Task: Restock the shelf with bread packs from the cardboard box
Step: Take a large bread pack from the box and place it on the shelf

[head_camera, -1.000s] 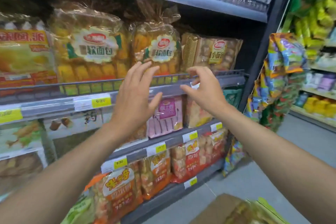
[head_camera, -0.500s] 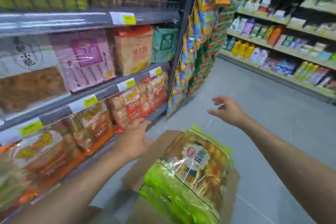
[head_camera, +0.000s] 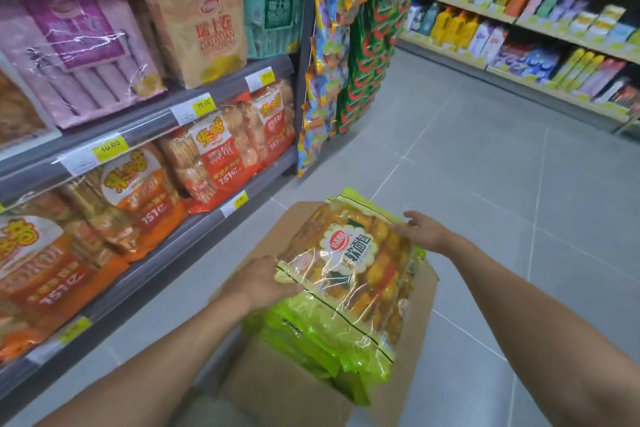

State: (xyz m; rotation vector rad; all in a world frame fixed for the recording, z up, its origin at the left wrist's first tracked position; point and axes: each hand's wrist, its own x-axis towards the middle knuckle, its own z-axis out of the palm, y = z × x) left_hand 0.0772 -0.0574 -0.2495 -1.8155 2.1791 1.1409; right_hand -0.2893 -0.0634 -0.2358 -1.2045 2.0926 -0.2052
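A brown cardboard box (head_camera: 277, 388) stands on the floor below me, filled with several green and clear bread packs. The top bread pack (head_camera: 349, 263) lies flat across the stack, label up. My left hand (head_camera: 258, 282) grips its near left corner, thumb on top. My right hand (head_camera: 420, 230) rests on its far right edge with fingers spread; whether it grips is unclear. The grey shelf (head_camera: 152, 121) to the left holds other snack bags.
Orange and red cracker bags (head_camera: 221, 152) fill the lower shelves at left. Hanging snack strips (head_camera: 332, 55) cover the shelf's end post. A second shelf of bottles and packs (head_camera: 540, 28) runs along the far right. Grey tiled floor (head_camera: 502, 184) lies between them.
My view dropped from the upper shelf to the box. Both hands came down from the shelf and now touch the top bread pack, the left one closing on its corner.
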